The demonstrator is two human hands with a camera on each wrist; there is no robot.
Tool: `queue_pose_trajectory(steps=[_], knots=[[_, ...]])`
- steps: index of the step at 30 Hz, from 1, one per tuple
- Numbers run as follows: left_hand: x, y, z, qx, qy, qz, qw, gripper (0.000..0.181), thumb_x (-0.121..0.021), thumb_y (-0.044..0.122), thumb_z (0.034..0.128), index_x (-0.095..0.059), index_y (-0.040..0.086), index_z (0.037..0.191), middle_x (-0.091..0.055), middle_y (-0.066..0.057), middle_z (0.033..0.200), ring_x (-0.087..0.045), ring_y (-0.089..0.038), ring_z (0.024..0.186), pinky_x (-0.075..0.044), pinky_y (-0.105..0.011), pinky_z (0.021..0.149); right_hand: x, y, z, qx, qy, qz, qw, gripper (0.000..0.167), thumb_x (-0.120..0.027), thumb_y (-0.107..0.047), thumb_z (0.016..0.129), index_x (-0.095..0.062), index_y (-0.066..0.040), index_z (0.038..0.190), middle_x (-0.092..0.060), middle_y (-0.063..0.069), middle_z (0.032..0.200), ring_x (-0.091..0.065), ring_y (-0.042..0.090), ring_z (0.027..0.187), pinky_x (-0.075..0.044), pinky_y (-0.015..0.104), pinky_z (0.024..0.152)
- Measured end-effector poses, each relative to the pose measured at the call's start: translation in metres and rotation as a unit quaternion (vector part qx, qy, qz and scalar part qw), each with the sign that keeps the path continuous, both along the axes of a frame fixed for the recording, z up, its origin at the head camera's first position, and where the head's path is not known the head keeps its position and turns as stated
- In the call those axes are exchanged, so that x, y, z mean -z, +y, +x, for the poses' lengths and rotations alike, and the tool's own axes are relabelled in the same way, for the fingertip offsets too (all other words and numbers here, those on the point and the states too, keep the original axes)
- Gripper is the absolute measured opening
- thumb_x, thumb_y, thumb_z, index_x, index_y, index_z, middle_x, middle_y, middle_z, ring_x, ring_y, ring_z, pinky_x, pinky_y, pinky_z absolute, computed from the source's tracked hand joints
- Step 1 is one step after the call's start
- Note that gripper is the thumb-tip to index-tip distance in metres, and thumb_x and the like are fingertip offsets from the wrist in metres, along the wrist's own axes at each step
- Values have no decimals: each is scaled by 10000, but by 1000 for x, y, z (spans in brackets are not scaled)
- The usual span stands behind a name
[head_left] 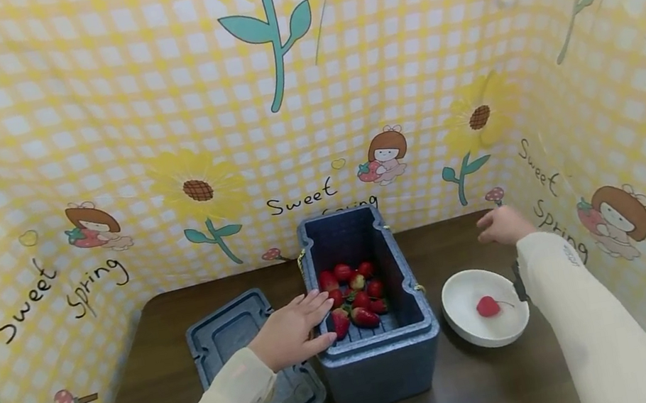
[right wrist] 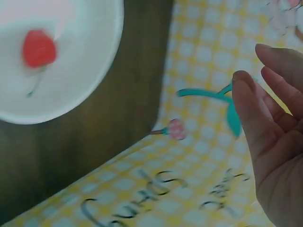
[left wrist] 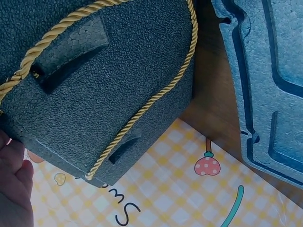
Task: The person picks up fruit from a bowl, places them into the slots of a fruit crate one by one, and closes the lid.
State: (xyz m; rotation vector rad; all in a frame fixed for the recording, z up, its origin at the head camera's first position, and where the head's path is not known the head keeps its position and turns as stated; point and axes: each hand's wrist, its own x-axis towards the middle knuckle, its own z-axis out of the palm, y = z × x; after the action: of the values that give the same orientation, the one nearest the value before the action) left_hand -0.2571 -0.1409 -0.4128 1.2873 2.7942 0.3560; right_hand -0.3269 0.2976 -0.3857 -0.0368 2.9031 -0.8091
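My left hand (head_left: 294, 329) rests on the left rim of a dark grey foam box (head_left: 386, 374), fingers fairly straight. Inside the open box lie several red strawberries (head_left: 365, 317). My right hand (head_left: 504, 225) is in the air behind a white bowl (head_left: 472, 333), its fingers loosely bent and nothing between them. A single red fruit with a long thin stem, like a cherry (head_left: 488, 306), lies in the bowl. The right wrist view shows the bowl (right wrist: 106, 78) apart from the thumb and fingers (right wrist: 248, 94). In the left wrist view, only some fingers show beside the box (left wrist: 118, 80).
The box's grey lid (head_left: 227, 337) lies flat on the brown wooden table (head_left: 498, 387), left of the box and partly under my left forearm. A twisted gold cord (left wrist: 142, 111) runs along the box's side. Yellow checked cloth (head_left: 200, 93) hangs behind and at both sides.
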Motion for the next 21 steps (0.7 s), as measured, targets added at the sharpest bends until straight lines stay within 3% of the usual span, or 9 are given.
queue_pose_trajectory(steps=[11,17,21], knots=[[0,-1,2,-77,-72,23,9999,613,-510,419,959,-455,6,1408,-408,-146,1466,-336,-293,1380,-272,-449,1106,80,22,21,558,-866,-839,9911,451,-676,-6,799,-547,136,1207,-597,310,1124,-641,352,912,-557,379,718],[1,-1,2,-52,-13,62,10000,612,-507,417,961,-455,2,1407,-417,-158,1459,-344,-296,1376,-279,-450,1102,110,27,30,446,-695,-643,9945,458,-707,-25,758,-578,137,1166,-628,247,944,-635,239,749,-546,326,636],[2,-1,2,-33,38,78,10000,604,-518,399,958,-461,-8,1400,-424,-162,1455,-353,-301,1370,-287,-453,1099,127,27,37,412,-669,-476,9958,474,-724,-46,740,-590,126,1161,-618,263,956,-602,217,710,-498,293,610]])
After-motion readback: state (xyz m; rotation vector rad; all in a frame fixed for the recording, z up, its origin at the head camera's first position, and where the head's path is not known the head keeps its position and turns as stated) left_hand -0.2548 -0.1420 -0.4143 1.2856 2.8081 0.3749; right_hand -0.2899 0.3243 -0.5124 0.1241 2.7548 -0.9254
